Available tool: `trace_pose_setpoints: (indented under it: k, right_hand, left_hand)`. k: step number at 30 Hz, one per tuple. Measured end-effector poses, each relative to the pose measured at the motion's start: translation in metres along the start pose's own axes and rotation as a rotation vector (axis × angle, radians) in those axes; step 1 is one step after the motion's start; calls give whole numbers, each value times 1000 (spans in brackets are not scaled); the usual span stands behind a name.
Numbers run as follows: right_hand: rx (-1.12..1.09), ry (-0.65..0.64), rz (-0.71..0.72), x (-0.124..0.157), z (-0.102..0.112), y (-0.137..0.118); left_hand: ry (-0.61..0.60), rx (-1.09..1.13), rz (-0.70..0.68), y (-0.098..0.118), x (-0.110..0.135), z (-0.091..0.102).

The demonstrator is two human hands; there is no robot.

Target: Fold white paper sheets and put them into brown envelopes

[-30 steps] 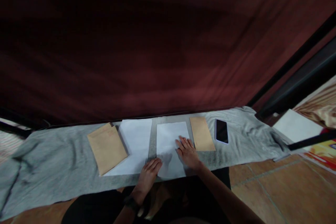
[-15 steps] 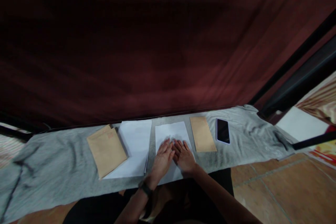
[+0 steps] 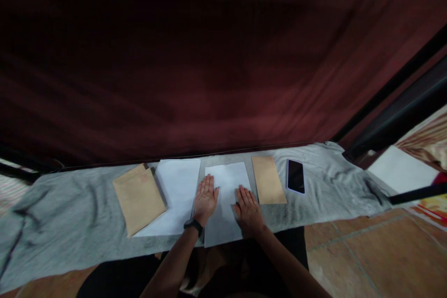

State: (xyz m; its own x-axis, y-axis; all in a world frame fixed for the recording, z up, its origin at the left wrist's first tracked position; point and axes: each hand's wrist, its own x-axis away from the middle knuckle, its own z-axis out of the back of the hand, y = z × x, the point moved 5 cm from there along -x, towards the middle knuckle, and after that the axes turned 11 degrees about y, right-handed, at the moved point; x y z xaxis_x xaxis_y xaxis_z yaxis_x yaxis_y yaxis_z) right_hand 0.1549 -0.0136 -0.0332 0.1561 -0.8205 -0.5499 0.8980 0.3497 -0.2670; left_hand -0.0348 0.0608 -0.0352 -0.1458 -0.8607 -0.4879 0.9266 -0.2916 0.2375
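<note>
A white sheet of paper lies in front of me on the grey cloth. My left hand rests flat at its left edge, fingers stretched out and pointing away from me. On the sheet's right side lies my right hand, palm down with its fingers extended. Just right of the paper is a single brown envelope. To the left, a stack of white paper lies partly under several brown envelopes.
A phone with a dark screen lies right of the single envelope. Behind the cloth rises a dark red panel. A black bar slants at the right, above the tiled floor.
My hands were together at the middle of the sheet and have moved apart, the left to its left edge and the right toward its right edge.
</note>
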Motion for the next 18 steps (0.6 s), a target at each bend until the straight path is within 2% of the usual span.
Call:
trace_pose_setpoints:
  k: [3,5,7,10,12,14,18]
  right_hand:
    - [3,-16,-14,13,7,11]
    - [3,-17,-17,18,12,13]
    - [-6,-21,7,21,16,6]
    - [-36,-51,63,24,18,-14]
    - [-52,-67,87,29,20,-24]
    - [-55,-68,106,35,25,-26]
    - [-33,-66,111,49,40,-8]
  left_hand:
    - [-4,-2,29,-4,5,7]
    - [0,4,38,5,10,13]
    - [-1,24,2,25,19,17]
    - [-82,73,-153,61,42,20]
    - [-124,62,-207,73,57,23]
    - [-129,35,-202,70,69,29]
    - [-84,10,-157,42,84,47]
